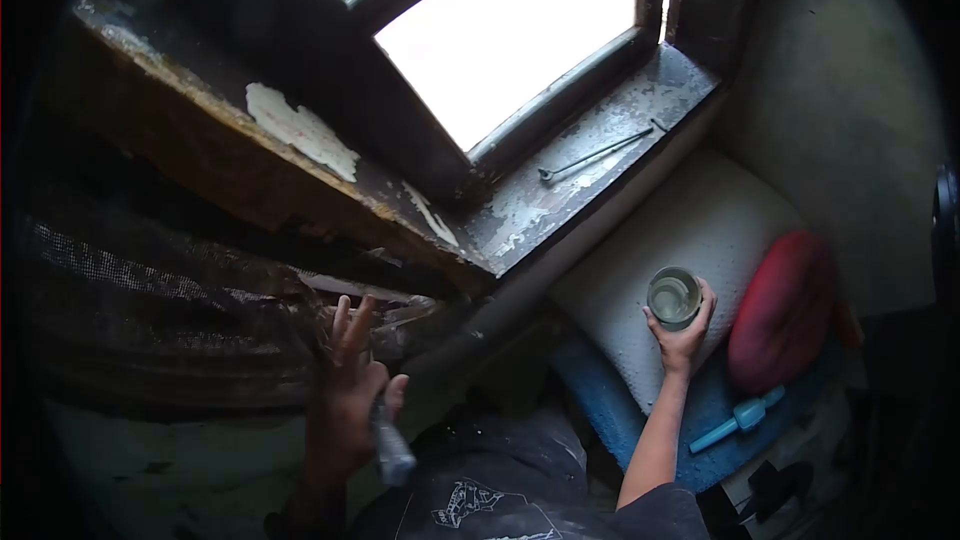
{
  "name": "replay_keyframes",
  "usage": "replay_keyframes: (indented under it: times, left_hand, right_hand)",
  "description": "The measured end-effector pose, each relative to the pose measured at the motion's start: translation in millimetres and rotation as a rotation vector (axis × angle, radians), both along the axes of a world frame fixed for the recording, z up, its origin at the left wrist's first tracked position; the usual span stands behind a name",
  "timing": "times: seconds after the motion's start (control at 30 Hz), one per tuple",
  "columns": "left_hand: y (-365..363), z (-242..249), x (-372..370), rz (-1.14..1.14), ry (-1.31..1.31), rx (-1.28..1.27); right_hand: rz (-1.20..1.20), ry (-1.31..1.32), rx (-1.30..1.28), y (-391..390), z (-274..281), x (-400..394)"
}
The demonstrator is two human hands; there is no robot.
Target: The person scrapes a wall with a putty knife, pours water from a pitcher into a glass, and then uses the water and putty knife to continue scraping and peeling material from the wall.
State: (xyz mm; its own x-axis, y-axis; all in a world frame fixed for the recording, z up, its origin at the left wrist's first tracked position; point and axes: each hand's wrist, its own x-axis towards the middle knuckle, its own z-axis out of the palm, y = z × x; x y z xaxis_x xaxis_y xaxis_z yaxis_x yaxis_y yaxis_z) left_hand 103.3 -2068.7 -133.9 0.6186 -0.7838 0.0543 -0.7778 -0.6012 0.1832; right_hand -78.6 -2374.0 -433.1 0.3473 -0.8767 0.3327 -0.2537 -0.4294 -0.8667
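The right hand (684,340) is wrapping around a glass (673,297), the left hand (347,395) is loosely clasping a pale handle (394,452), and careless tilting is risking spills onto white padding (725,205).

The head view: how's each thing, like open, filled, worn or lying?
Glass, open-topped, held in right hand; seemingly partly filled
Left hand, some fingers extended, grip on greyish object unclear
Windowsill, paint patchy
Metal rod, lying on windowsill
Window, too bright to tell
Blue plastic tool, lying down
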Motion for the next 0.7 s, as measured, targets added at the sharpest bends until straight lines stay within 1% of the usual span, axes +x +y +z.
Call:
replay_keyframes:
  times: [0.03, 0.07, 0.17, 0.2, 0.27, 0.3, 0.37, 0.4, 0.43, 0.5, 0.53, 0.57, 0.63, 0.7]
  left_hand:
    - [7, 6, 0, 0.022, -0.020, -0.020]
    - [12, 12, -1, 0.034, 0.022, -0.062]
    - [22, 18, -4, 0.093, 0.090, -0.103]
    - [23, 18, -5, 0.073, 0.059, -0.073]
    - [25, 22, -7, 0.006, -0.034, 0.003]
    - [27, 24, -5, 0.023, -0.041, -0.005]
    - [34, 24, -2, -0.129, -0.045, 0.197]
    - [36, 18, -2, -0.138, -0.117, 0.193]
    - [39, 15, -3, -0.120, -0.120, 0.187]
    - [45, 13, -4, -0.219, -0.169, 0.279]
    - [51, 13, -4, -0.260, -0.231, 0.238]
    - [54, 17, -4, -0.251, -0.232, 0.234]
    - [57, 29, -4, -0.254, -0.169, 0.323]
    - [61, 34, -3, -0.260, -0.163, 0.315]
  right_hand:
    - [-0.007, -0.003, 0.002, 1, -2, 0]
    - [-0.017, 0.004, -0.038, 1, -9, 0]
    - [0.002, -0.035, -0.008, 2, -22, 4]
    - [-0.009, 0.003, 0.044, 7, -15, 6]
    - [-0.005, 0.028, 0.014, 9, -17, 8]
    - [-0.014, 0.054, -0.016, 8, -19, 9]
    - [-0.020, 0.055, -0.021, 7, -21, 9]
    - [-0.023, 0.059, -0.017, 8, -21, 8]
    - [-0.025, 0.064, -0.013, 8, -20, 7]
    - [-0.002, 0.025, -0.003, 6, -27, 7]
    - [0.005, -0.010, 0.015, 6, -30, 8]
    - [0.013, -0.011, 0.010, 6, -33, 7]
    - [0.012, 0.008, 0.058, 8, -33, 6]
    - [-0.006, 0.016, 0.054, 7, -39, 4]
